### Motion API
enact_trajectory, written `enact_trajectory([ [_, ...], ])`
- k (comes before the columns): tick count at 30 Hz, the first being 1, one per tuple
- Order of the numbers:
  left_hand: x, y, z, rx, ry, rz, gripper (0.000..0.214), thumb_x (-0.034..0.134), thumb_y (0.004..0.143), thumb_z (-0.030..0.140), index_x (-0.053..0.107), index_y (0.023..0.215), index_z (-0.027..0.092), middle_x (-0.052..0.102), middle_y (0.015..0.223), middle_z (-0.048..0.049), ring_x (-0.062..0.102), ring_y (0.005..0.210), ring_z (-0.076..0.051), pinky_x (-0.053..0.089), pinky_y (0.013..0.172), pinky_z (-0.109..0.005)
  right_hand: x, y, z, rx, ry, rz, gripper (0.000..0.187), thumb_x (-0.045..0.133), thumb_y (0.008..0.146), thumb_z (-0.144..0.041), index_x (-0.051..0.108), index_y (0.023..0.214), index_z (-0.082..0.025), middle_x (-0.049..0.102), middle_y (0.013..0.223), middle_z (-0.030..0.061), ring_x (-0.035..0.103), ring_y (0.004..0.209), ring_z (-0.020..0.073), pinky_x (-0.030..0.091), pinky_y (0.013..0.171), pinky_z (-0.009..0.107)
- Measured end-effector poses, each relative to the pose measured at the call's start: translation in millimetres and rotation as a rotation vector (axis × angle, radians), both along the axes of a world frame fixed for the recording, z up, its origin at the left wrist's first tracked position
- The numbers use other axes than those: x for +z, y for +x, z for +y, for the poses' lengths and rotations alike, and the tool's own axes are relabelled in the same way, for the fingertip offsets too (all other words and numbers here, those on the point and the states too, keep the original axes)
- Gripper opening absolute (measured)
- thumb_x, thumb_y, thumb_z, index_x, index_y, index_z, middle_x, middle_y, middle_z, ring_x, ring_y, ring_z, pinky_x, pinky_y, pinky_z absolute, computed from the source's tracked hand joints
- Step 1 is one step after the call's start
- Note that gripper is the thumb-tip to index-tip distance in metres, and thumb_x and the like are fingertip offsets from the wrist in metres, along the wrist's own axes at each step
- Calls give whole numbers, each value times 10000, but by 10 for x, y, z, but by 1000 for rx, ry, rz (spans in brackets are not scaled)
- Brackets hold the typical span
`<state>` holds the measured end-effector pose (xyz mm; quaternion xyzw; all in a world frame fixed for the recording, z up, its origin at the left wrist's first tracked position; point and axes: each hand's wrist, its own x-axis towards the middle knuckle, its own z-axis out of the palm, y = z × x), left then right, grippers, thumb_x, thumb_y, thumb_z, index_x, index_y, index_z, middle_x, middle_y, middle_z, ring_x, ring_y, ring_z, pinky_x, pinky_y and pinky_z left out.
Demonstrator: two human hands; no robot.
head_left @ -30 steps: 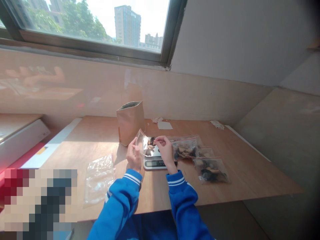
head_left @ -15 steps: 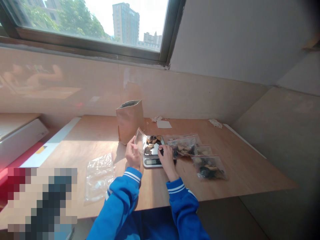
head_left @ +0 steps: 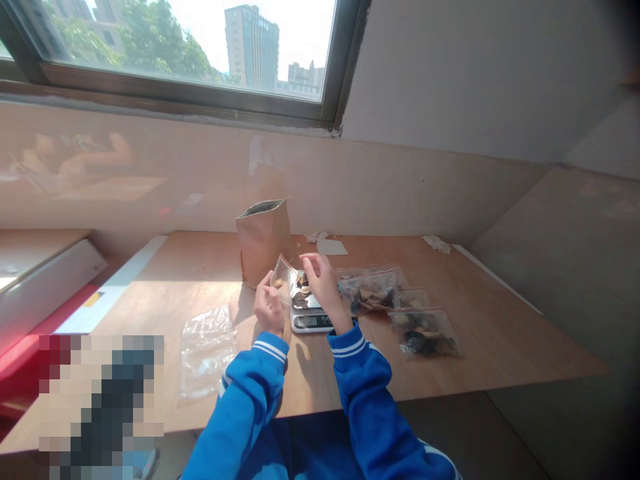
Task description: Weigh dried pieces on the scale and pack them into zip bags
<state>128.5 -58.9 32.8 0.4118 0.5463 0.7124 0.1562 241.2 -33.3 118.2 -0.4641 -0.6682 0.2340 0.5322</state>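
Observation:
My left hand [head_left: 269, 305] pinches a small clear plastic bag [head_left: 281, 278] and holds it upright beside a small digital scale [head_left: 311, 319]. Brown and dark dried pieces [head_left: 301, 293] lie on the scale's pan. My right hand [head_left: 323, 283] hovers over the pan at the mouth of the bag, fingers curled; whether a piece is between them I cannot make out. An open brown paper pouch [head_left: 263, 239] stands just behind the scale.
Filled clear bags [head_left: 373, 292] with red zip strips lie right of the scale, another [head_left: 425, 331] nearer the front. Empty clear bags [head_left: 207, 348] lie at the left. Paper scraps [head_left: 331, 247] sit by the wall. A white box [head_left: 45, 283] is far left.
My right hand dipped to the scale's pan half a second ago and has risen again to the mouth of the bag. The left hand has kept hold of the bag.

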Motion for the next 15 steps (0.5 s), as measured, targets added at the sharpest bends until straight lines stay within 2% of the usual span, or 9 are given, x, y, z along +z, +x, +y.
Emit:
enact_trajectory([
  [2,0,1,2,10,-17,-33,249,432,897,324,629,830,187,658,1247,-106,615,1107,-231,470,943,-372,-238,73,-119,-45,-6,-69,202,449,933,-284,630,916,-194,634,955,80,614,894,200,520,795,335],
  [4,-1,10,-1,9,-29,-55,254,427,901,324,627,838,181,647,1270,-110,618,1094,-223,471,936,-356,-482,127,-262,3,-1,-219,144,478,906,-228,619,913,-202,623,960,79,592,945,221,506,858,376],
  [6,1,25,-11,-6,-33,-61,251,431,898,326,616,812,179,645,1273,-119,609,1113,-226,463,946,-353,-681,144,-382,79,18,-362,152,514,876,-183,620,981,-211,613,1081,89,554,1053,245,476,939,417],
  [8,9,39,-24,-28,-39,-67,244,435,892,325,613,806,182,649,1263,-125,601,1131,-233,457,955,-359,-811,141,-445,100,31,-437,235,513,849,-128,619,1040,-215,589,1179,97,526,1108,257,462,969,437],
  [10,14,43,-30,-45,-40,-70,243,435,890,322,622,828,181,654,1252,-131,604,1126,-238,454,959,-369,-872,150,-451,86,30,-452,277,483,831,-82,633,1022,-214,601,1156,98,535,1086,257,474,950,439],
  [12,13,36,-28,-38,-26,-66,250,431,896,319,630,848,176,653,1251,-137,603,1126,-239,451,963,-372,-860,183,-421,81,20,-419,270,460,830,-73,655,949,-217,629,1045,86,564,1020,249,493,909,423],
  [15,2,21,-18,-10,-11,-66,256,435,905,314,646,891,170,645,1268,-137,595,1137,-236,452,961,-363,-693,230,-343,65,-10,-259,230,487,843,-118,681,907,-223,643,949,61,608,905,216,519,828,367],
])
